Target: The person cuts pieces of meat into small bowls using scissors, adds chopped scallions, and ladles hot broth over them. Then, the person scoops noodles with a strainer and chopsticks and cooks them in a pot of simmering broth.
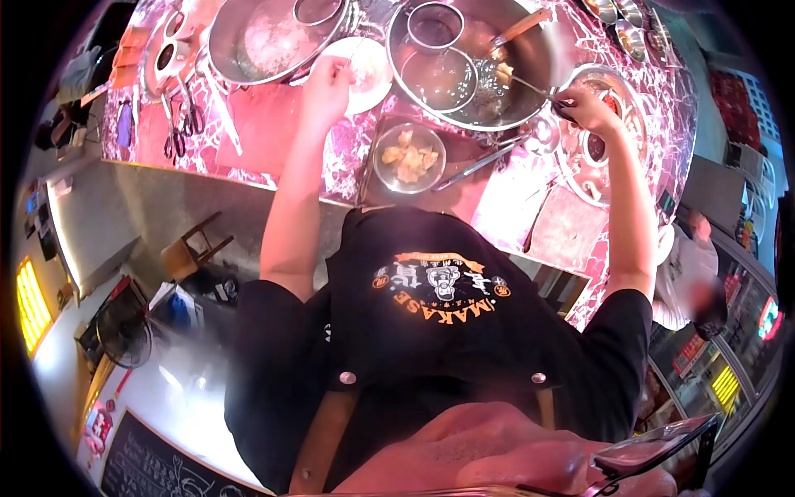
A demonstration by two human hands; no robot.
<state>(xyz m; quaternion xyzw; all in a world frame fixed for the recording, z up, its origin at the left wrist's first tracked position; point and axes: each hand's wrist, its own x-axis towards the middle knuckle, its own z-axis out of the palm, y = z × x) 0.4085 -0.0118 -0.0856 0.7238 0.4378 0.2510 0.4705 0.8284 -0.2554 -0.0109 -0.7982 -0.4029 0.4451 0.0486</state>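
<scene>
1. Thin metal utensil (530,85), clamped in the fingers of the right hand (584,109); it slants into the right-hand pot, with pale yellow food pieces (503,73) at its far end.
2. Large metal pot (542,79), containing brownish, bubbling liquid, two round-rimmed inserts (443,79) and a wooden-handled tool (523,26) leaning on its rim.
3. White plate (379,91), left of this pot, bearing pale contents too blurred to identify. The left hand (330,76) is at its near-left side, fingers bent inward; whether they grip anything cannot be told.
4. Small round bowl (387,176), below the pot, holding yellowish chunks; tongs (480,166) lie beside it.
5. Second metal pot (222,58), upper left, containing a pale, pinkish-lit mass and a round-rimmed insert (318,7).
6. Round tray (617,184), at right, carrying a dark-filled cup (595,147); a left tray (156,81) carries a similar cup (168,55).
7. Marbled surface (681,108), supporting these vessels and scissors (186,120).
8. Black garment (389,240), lettered "MAKASE" in orange around a printed figure. The chalkboard (149,464) bears white writing, too small to read.
</scene>
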